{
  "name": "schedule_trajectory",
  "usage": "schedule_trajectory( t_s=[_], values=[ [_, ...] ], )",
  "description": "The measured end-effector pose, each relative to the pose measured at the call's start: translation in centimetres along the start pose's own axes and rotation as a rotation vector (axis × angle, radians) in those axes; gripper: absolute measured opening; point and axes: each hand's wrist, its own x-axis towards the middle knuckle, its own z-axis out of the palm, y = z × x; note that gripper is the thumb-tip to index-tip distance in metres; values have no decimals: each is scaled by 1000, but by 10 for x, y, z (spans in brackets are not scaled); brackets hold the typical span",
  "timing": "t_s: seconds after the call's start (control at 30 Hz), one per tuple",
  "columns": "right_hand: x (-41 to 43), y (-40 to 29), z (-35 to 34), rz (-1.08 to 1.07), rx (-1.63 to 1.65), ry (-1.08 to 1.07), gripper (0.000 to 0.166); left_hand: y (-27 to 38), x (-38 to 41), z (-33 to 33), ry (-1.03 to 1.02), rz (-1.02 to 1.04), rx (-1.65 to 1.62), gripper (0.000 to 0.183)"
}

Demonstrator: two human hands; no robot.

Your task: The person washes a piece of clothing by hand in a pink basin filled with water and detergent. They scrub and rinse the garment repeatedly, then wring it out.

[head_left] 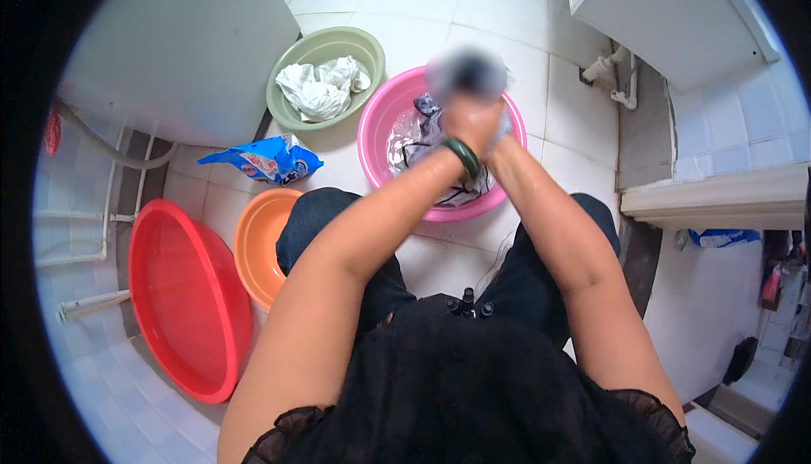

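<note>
A pink plastic basin [365, 141] stands on the floor between and beyond my knees. In it a wet grey-and-white garment [415, 150] with dark trim lies in sudsy water. My left hand [466, 120], below a dark green bangle [462, 157] on the wrist, is pressed close to my right hand [498, 137] over the far right part of the basin. Both hands are closed on bunched grey cloth, part of which shows at their right side. A round blurred patch covers the fingertips and the far end of the cloth.
Beyond to the left, a green basin [279, 106] holds white cloth [323, 90]. A blue plastic packet [272, 160] lies near it. An orange basin [250, 242] and a tilted red basin [184, 299] are at my left. White drain pipes [624, 80] run along the right wall.
</note>
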Motion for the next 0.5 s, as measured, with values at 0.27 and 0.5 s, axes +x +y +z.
schedule_trajectory(
  t_s=[0.27, 0.5],
  values=[
    [-2, -32, 9, -675, -684, -483, 21, 12, -20, 8, 58, 223, 25, 34],
    [-22, -50, 48, -77, -65, 34, 34, -71, 67, -2, -300, -63, 266, 48]
  ],
)
